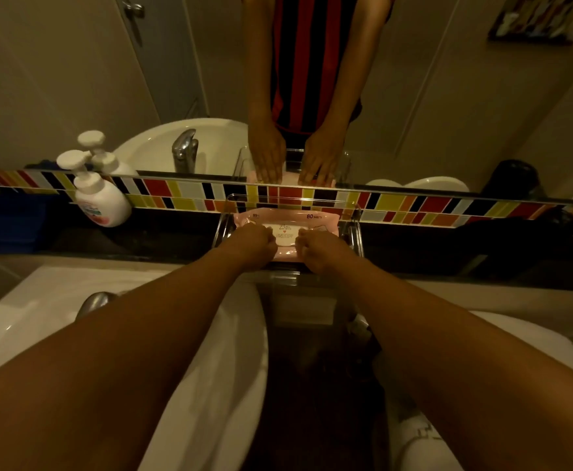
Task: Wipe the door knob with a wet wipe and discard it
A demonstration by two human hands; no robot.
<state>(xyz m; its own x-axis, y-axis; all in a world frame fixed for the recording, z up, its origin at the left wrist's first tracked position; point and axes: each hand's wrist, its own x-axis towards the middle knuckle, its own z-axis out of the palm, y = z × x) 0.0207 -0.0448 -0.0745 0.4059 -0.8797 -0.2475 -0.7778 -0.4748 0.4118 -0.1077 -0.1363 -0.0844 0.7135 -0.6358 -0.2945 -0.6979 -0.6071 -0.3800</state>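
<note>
the left hand (249, 241) is curled, fingertips pressed on the left part of the pink wet wipe pack (287, 229); the right hand (319, 248) is curled likewise on its right part. the pack lies flat in a clear tray (354, 229) at the counter's back edge, long axis left to right. soft, light, slick film; probably best opened at the centre flap, which is hard to see.

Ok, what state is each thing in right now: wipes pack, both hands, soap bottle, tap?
Wipes pack: lying flat in a clear tray, flap looks closed, no wipe out yet.
Left hand: fingers curled, on the pack's near left edge.
Right hand: fingers curled, on the pack's near right edge.
Soap bottle: upright on the counter.
Tap: no water seen.
</note>
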